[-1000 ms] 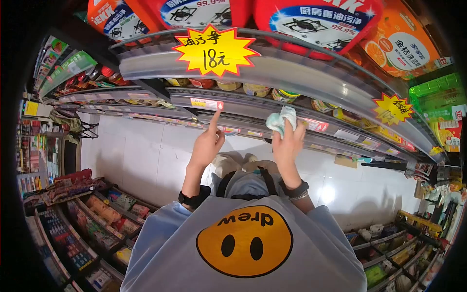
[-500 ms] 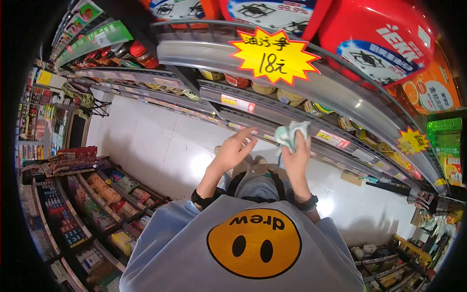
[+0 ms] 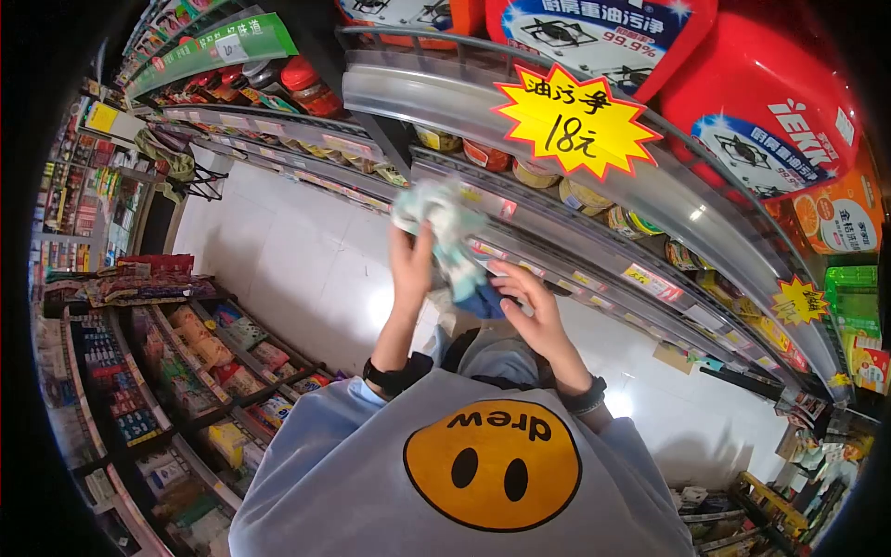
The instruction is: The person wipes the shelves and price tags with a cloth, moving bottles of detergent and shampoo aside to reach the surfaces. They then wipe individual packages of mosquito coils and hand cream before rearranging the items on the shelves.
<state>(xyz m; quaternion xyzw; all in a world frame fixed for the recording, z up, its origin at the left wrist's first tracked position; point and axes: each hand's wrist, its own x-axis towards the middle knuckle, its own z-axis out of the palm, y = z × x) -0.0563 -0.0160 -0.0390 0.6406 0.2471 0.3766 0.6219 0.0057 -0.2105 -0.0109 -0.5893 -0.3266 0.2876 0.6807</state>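
Note:
A crumpled cloth [image 3: 444, 218] in white, pale green and blue is held up in front of the shelf, blurred by motion. My left hand [image 3: 411, 265] is closed on its upper left part, and the dark blue end hangs down to the right. Beside that end my right hand [image 3: 534, 311] has its fingers apart, holding nothing; I cannot tell whether a fingertip touches the cloth. Ahead of both hands runs the shelf edge [image 3: 594, 243] with price labels and rows of jars behind it.
Large red cleaner bottles [image 3: 770, 111] stand on the upper shelf, close ahead. A yellow starburst price sign [image 3: 575, 121] sticks out from its edge. A folding stool [image 3: 186, 172] stands at far left. Shelves of packaged goods [image 3: 176, 371] lie behind on the left.
The cloth has passed from my right hand to my left and moved leftward. My right hand has opened and come slightly left and lower. The view has shifted a little.

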